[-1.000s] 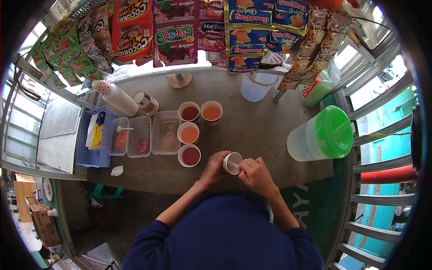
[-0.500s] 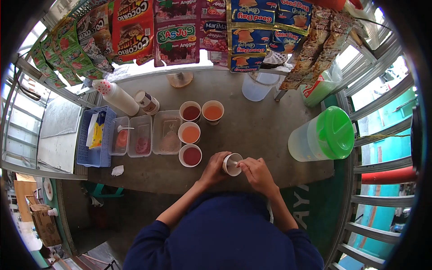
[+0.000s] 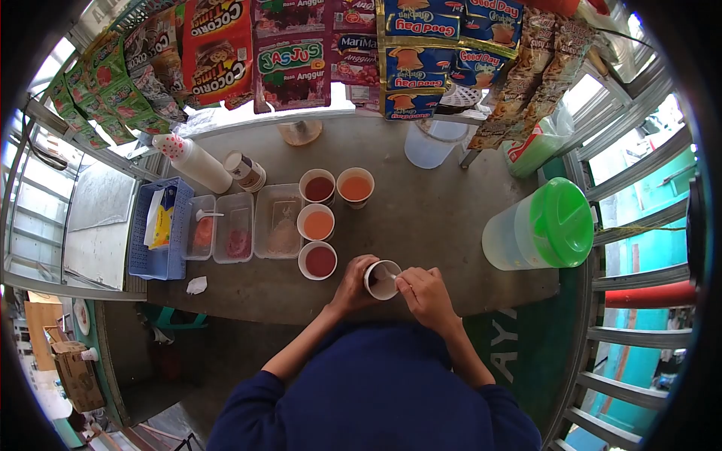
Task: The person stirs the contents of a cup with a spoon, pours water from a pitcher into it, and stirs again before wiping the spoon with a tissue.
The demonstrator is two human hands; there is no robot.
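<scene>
My left hand [image 3: 353, 287] is wrapped round the left side of a paper cup [image 3: 383, 280] near the table's front edge. Its mouth faces up toward the camera. Between the closed fingers of my right hand [image 3: 426, 295] is the handle of a spoon [image 3: 392, 275], which dips into that cup; dark content shows inside. Just left and beyond stand a cup of dark red liquid [image 3: 321, 261], a cup of orange liquid [image 3: 316, 224], a second dark red one [image 3: 320, 188] and a second orange one [image 3: 356, 188].
Powder tubs [image 3: 279, 225] and a blue basket [image 3: 156, 255] line the left. Stacked white cups [image 3: 197, 167] lie behind them. A green-lidded container [image 3: 538, 225] stands right. Sachets [image 3: 292, 68] hang across the back, near a clear bucket [image 3: 432, 143].
The held cup and both hands have shifted slightly left, and the cup's opening is turned a little differently. The spoon has moved inside it, and the dark content is now more visible.
</scene>
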